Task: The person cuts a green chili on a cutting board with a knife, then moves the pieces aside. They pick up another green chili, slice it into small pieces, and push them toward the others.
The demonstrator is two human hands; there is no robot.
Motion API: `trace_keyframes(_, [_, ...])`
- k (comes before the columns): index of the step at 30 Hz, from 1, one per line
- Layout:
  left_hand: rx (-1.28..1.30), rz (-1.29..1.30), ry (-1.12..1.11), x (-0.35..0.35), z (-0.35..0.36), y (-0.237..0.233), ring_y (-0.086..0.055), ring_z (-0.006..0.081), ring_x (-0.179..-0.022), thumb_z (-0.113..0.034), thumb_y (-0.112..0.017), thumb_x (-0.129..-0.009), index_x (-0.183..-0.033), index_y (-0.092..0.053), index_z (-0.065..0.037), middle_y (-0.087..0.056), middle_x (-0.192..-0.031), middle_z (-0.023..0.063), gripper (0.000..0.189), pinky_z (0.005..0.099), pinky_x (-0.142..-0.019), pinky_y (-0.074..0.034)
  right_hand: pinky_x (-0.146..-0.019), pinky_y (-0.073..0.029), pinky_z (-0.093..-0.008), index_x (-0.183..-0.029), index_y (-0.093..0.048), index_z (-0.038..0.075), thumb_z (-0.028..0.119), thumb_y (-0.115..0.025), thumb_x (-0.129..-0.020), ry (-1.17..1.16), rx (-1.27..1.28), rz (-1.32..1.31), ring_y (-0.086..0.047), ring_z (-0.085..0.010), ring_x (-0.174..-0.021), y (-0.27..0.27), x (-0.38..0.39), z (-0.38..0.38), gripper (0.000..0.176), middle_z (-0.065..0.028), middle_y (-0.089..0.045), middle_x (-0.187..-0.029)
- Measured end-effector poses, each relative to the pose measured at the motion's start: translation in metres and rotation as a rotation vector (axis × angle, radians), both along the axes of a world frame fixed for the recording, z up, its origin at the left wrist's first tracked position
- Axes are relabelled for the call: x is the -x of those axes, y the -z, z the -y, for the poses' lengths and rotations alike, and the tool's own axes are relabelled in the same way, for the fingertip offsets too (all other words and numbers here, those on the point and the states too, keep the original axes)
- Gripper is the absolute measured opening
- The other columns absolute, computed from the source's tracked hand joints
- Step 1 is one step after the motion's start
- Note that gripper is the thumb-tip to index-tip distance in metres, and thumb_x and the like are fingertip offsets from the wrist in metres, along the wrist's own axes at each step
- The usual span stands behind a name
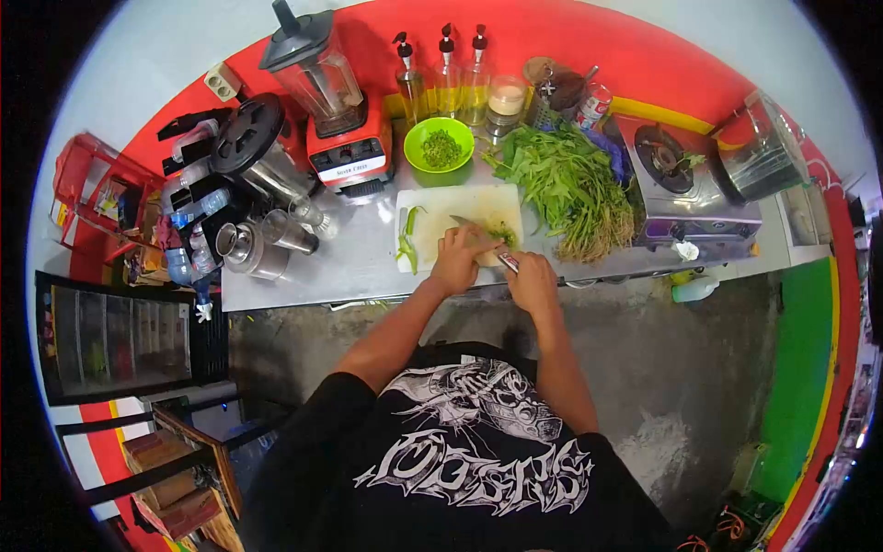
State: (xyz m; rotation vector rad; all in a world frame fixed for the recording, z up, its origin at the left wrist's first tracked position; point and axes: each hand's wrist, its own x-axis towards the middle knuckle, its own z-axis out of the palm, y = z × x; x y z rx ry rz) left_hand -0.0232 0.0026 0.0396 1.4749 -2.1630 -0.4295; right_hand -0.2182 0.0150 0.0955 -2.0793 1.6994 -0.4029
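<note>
My right hand [533,283] is closed round the handle of a kitchen knife [508,261], whose blade points away and to the left over the cutting board [440,204]. Beside the blade, my left hand [457,262] is closed, its fingertips at the knife. Whatever those fingers press or hold is hidden. Chopped green pieces [501,232] lie on the board just past the knife. Long green chilies [407,241] rest along the board's left side. Behind the board stands a lime-green bowl [412,152] with chopped greens [441,148] in it.
A heap of leafy greens [570,179] lies right of the board, near a gas stove [699,210]. A red blender [349,147] and steel cups [253,250] stand left. Pump bottles [448,83] line the back. The steel counter's front edge [340,293] is close to me.
</note>
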Motion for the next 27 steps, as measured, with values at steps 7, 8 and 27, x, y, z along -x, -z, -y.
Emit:
trace_keyframes(7, [-0.107,-0.013,-0.052,-0.001,0.019,0.009,-0.04,0.0404,-0.126,-0.003,-0.061,-0.074,-0.136,-0.064,-0.039,-0.042,-0.144,0.0153,0.072,0.0508,-0.102,-0.037,-0.081,-0.052,-0.0503,-0.095,-0.076,0.003,0.014,-0.076,-0.078,0.077,-0.059,0.045,-0.065,-0.0431,-0.088,-0.04,0.025,-0.007,0.02,-0.0234,-0.07,-0.086])
trace_keyframes(8, [-0.129,0.011,-0.079,-0.001,0.022,0.01,-0.039,0.0402,-0.126,-0.004,-0.062,-0.074,-0.136,-0.064,-0.039,-0.041,-0.144,0.0149,0.071,0.0522,-0.102,-0.036,-0.081,-0.052,-0.05,-0.097,-0.076,0.004,0.015,-0.075,-0.079,0.059,-0.075,0.024,-0.066,-0.043,-0.089,-0.045,0.03,-0.007,0.022,-0.023,-0.07,-0.088])
trace_keyframes(27, [-0.021,-0.178,-0.181,-0.041,-0.001,0.036,-0.062,0.0363,-0.095,-0.008,-0.074,-0.078,-0.095,-0.073,-0.008,-0.067,-0.094,0.0132,0.017,0.0469,-0.086,-0.05,-0.075,-0.049,-0.0489,-0.114,-0.059,-0.001,0.032,-0.051,-0.103,0.103,-0.272,0.308,-0.067,-0.041,-0.081,0.041,0.017,0.009,0.036,-0.0234,-0.067,-0.087])
